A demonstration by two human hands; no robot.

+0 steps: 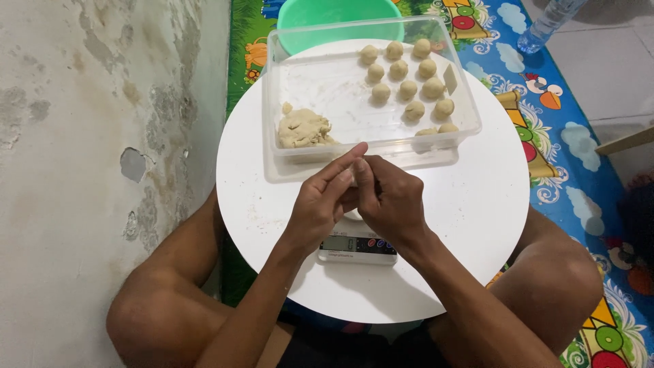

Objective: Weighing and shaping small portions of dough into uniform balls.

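Fingers of our left hand (325, 197) and right hand (387, 199) press together, closed palm to palm; what they hold is hidden. A digital scale (357, 247) sits beneath on the round white counter (470, 204); just beyond, a clear tub (371, 92) holds a dough lump (303, 128) and dough balls (407, 88).

I log colours only. Tabletop (470, 204): plain white, round. Clear container (286, 82): colourless, holding pale beige dough lump (303, 129) and matching beige dough balls (407, 88). Bowl (327, 13): mint green. Scale (355, 247): white body, grey display. Floor mat (545, 136): blue, with multicoloured cartoon print. Wall (82, 136): mottled grey-cream.
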